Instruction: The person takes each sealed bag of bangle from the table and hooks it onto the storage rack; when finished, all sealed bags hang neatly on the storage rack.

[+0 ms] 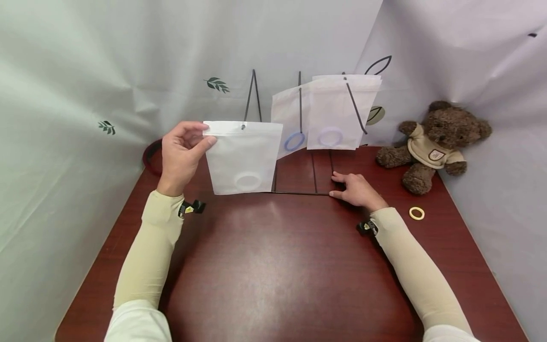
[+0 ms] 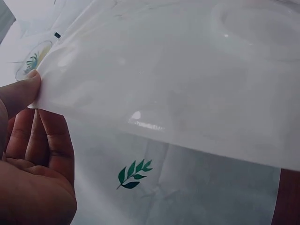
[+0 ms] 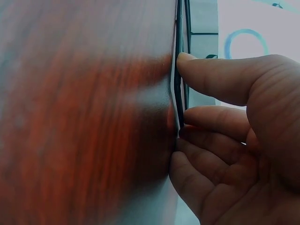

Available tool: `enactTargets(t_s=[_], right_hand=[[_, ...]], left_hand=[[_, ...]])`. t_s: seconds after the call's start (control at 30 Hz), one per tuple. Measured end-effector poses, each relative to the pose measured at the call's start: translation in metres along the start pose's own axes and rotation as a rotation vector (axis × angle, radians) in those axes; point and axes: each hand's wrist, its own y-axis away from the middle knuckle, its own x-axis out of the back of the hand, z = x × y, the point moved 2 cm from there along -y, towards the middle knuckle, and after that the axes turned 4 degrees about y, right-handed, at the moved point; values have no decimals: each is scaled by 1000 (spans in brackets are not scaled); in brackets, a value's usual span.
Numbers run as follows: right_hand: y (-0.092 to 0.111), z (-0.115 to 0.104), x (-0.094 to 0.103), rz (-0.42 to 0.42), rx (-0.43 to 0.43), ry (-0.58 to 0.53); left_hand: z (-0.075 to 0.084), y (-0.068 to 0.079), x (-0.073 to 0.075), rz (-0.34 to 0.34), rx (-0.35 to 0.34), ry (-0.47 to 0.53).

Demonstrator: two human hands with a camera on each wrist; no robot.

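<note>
My left hand (image 1: 181, 152) pinches the top left corner of a frosted white zip bag (image 1: 243, 156) between thumb and fingers. A white ring (image 1: 248, 181) shows through the bag near its bottom. The bag's top edge meets a hook of a black wire display rack (image 1: 295, 193), its hole at the hook's tip. At the front right corner of the rack's base, my right hand (image 1: 356, 191) holds the rod, thumb (image 3: 211, 77) and index finger on it. Two further hooks carry frosted bags, one with a blue ring (image 1: 295, 141), another with a pale lilac ring (image 1: 331, 137).
A brown teddy bear (image 1: 436, 145) in a beige shirt sits at the back right. Before it, a yellow ring (image 1: 416, 213) lies on the dark red table (image 1: 273, 266). Behind my left hand is a dark red round object (image 1: 149, 156). Pale leaf-print curtains (image 1: 171, 57) surround the table.
</note>
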Motion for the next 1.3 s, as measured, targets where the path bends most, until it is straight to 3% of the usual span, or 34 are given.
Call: enactTargets(t_s=[0.23, 0.63, 1.3], right_hand=[[-1, -2, 2, 16, 3, 4], [-2, -6, 2, 6, 2, 8], [-1, -3, 2, 3, -20, -3]], left_hand=[[-10, -11, 0, 29, 31, 2], [-29, -33, -9, 104, 21, -66], [-61, -74, -27, 177, 5, -76]])
